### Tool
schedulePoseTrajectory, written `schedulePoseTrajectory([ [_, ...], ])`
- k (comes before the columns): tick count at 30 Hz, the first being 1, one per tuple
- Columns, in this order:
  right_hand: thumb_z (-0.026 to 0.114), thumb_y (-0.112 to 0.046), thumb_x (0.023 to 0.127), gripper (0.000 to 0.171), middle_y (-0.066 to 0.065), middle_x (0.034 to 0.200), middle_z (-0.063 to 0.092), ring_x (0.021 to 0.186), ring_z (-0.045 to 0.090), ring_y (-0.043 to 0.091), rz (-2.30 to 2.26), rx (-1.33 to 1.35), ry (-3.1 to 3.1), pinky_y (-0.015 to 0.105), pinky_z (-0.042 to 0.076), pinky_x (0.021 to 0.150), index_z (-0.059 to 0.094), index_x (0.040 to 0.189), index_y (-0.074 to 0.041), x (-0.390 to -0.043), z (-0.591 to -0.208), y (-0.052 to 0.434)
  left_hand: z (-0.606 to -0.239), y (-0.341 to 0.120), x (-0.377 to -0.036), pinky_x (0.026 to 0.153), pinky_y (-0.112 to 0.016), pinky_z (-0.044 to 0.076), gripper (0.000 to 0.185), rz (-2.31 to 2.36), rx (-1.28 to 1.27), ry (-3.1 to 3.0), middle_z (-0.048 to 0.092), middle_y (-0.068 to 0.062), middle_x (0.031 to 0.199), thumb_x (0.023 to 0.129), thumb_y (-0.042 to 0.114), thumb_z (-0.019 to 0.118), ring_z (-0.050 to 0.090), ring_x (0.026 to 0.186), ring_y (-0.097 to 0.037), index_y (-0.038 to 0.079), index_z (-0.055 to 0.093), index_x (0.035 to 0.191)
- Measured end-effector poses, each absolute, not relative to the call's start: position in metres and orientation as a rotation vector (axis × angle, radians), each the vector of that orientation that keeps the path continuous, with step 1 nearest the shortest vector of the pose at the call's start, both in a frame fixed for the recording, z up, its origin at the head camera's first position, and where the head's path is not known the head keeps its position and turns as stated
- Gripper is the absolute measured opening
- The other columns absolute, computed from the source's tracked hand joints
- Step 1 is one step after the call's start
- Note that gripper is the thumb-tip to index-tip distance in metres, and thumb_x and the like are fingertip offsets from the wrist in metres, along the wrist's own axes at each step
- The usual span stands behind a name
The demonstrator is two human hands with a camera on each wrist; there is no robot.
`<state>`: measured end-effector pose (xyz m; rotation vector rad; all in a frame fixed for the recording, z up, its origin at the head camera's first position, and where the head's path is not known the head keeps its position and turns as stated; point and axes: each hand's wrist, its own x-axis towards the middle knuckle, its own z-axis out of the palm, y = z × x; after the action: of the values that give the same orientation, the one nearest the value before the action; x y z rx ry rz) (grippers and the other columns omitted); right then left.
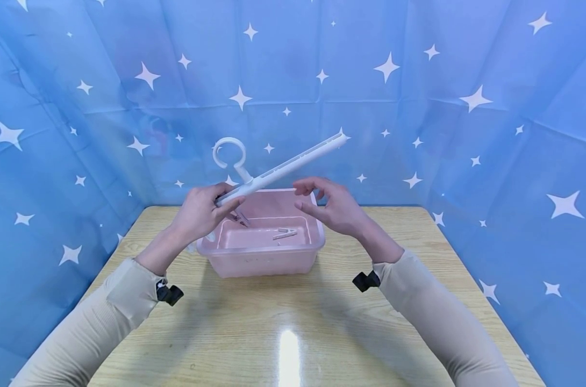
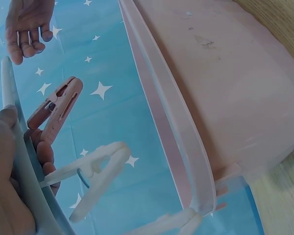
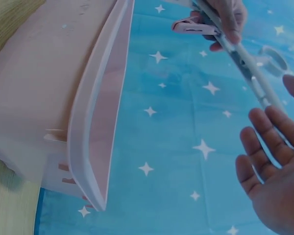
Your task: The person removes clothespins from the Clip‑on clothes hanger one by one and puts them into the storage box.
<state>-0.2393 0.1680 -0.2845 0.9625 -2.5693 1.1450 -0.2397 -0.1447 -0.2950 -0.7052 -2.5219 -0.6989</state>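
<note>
My left hand [image 1: 196,212] grips a white clip hanger [image 1: 293,165] near one end, the bar slanting up to the right and its round hook on top. From the bar hang a pink clothespin [image 2: 63,110] beside my fingers and a white clothespin [image 2: 100,169]; another white clothespin [image 2: 171,223] shows at the bottom of the left wrist view, partly cut off. My right hand [image 1: 334,207] is held in the air right of the bar, fingers apart and holding nothing. Below both hands is a pink bin [image 1: 264,263], with a white clothespin [image 1: 285,233] lying inside.
The bin stands toward the back of a wooden table [image 1: 254,322]. A blue curtain [image 1: 293,64] with white stars surrounds the table at the back and sides. Black wrist mounts [image 1: 169,293] sit at both cuffs.
</note>
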Motion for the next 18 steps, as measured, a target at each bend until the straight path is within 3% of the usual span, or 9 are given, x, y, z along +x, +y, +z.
schedulePoseTrajectory([
  [4,0.063,-0.041,0.097,0.039,-0.003,0.121,0.067,0.111,0.056,0.013,1.136,0.974,-2.545,0.041,0.045,0.093,0.061,0.132,-0.022,-0.237,-0.280,0.169,-0.295,-0.144,-0.241,0.061,-0.031,0.043,0.028,-0.691,-0.715,-2.515,0.069,-0.002,0.076,0.097,0.035,0.065,0.057,0.063,-0.019,0.009,0.071,0.105],
  [8,0.063,-0.042,0.097,0.039,-0.002,0.121,0.067,0.111,0.057,0.015,1.141,0.991,-2.515,0.044,0.045,0.093,0.062,0.130,-0.021,-0.233,-0.275,0.170,-0.294,-0.142,-0.241,0.060,-0.031,0.043,0.028,-0.690,-0.721,-2.516,0.068,-0.001,0.075,0.097,0.035,0.065,0.055,0.062,-0.018,0.009,0.071,0.104],
  [13,0.061,-0.046,0.097,0.042,-0.002,0.121,0.066,0.111,0.057,0.018,1.136,0.996,-2.505,0.039,0.044,0.092,0.061,0.131,-0.022,-0.229,-0.270,0.171,-0.295,-0.140,-0.241,0.057,-0.030,0.042,0.029,-0.705,-0.734,-2.535,0.069,0.000,0.075,0.098,0.036,0.064,0.054,0.060,-0.017,0.009,0.072,0.106],
  [18,0.061,-0.049,0.097,0.043,-0.004,0.121,0.067,0.107,0.056,0.013,1.120,0.984,-2.510,0.037,0.045,0.090,0.061,0.132,-0.024,-0.227,-0.268,0.172,-0.296,-0.138,-0.241,0.057,-0.030,0.042,0.031,-0.712,-0.734,-2.542,0.069,0.000,0.076,0.098,0.038,0.063,0.054,0.060,-0.016,0.010,0.072,0.108],
])
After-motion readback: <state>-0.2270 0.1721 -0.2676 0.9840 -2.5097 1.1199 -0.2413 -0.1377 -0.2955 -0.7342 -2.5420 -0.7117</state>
